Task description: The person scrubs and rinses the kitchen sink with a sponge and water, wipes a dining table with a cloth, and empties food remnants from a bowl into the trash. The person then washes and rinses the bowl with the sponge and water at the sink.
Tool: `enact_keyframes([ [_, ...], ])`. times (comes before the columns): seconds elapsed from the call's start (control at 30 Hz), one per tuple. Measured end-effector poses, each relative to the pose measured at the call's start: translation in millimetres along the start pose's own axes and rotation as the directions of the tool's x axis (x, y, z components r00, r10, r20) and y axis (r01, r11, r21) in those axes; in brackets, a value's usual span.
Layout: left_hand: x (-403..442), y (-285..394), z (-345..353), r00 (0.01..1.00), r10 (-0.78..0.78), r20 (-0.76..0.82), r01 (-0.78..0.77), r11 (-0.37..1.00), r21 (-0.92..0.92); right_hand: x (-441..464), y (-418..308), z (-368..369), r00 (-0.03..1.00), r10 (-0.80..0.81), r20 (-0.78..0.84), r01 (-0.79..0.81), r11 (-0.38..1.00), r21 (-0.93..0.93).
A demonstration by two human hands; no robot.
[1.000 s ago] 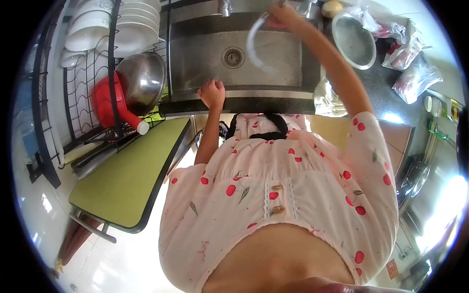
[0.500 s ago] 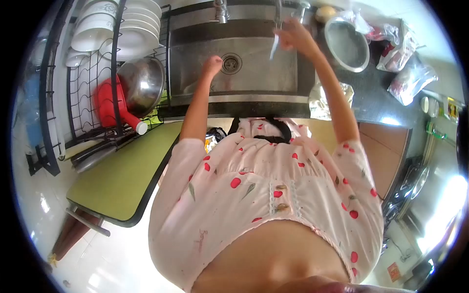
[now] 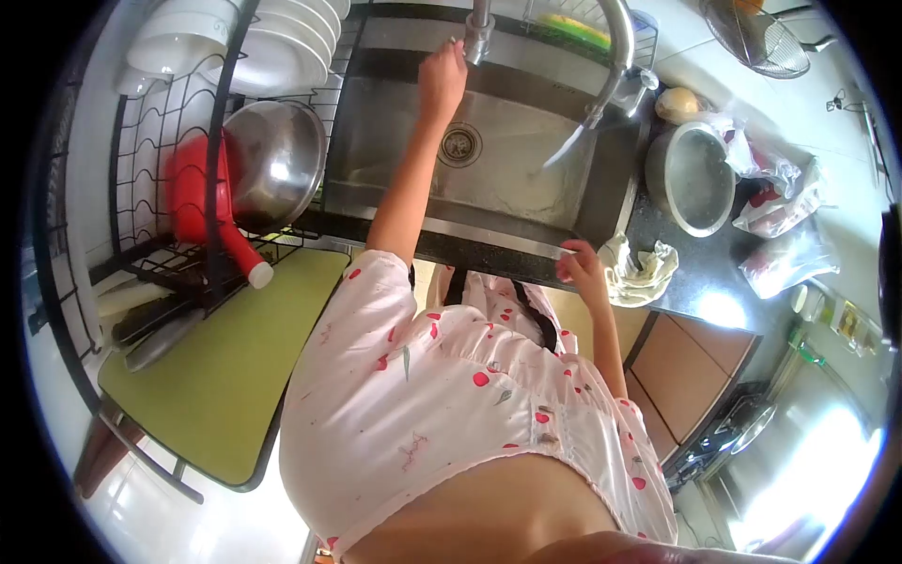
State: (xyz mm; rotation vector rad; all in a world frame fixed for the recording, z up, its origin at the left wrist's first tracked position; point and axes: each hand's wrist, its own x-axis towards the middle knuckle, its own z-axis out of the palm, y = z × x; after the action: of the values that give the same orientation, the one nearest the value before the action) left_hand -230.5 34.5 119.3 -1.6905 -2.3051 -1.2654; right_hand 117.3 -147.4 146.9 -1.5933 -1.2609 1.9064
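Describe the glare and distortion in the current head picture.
Head view: white glare at lower right, a bright reflection on the dark countertop, highlights on the steel bowl at left, softer sheen on the sink, and fisheye bending with black corners.

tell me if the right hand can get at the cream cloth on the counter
Probably yes: the right hand is close beside the cloth, looks empty, and nothing visible stands between them.
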Motion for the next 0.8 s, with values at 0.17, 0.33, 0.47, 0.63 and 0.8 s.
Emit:
enact_keyframes([
  [0.17, -16.6, -6.7, -7.6, 0.984, -0.076, 0.160, 0.102, 0.983, -0.154, 79.2, -26.9, 48.3, 0.940, -0.226, 0.257, 0.335, 0.762, -0.554],
  [0.33, -119.0, -15.0, -53.6, 0.757, -0.506, 0.413, 0.325, 0.840, 0.435, 237.9, -0.9, 120.2, 0.914, -0.034, 0.405, 0.355, 0.555, -0.753],
  [0.47, -177.8, -14.7, -94.5, 0.747, -0.613, 0.256, 0.527, 0.782, 0.334, 317.8, 72.3, 144.5, 0.871, 0.147, 0.469, 0.340, 0.509, -0.791],
  [0.63, -220.6, -9.8, -123.7, 0.832, -0.540, 0.126, 0.517, 0.837, 0.177, 304.4, 51.0, 158.0, 0.921, 0.020, 0.389, 0.306, 0.580, -0.755],
  [0.8, -220.2, -5.7, -128.1, 0.881, -0.473, 0.023, 0.465, 0.872, 0.152, 345.5, 93.9, 162.7, 0.897, 0.052, 0.438, 0.364, 0.473, -0.802],
])
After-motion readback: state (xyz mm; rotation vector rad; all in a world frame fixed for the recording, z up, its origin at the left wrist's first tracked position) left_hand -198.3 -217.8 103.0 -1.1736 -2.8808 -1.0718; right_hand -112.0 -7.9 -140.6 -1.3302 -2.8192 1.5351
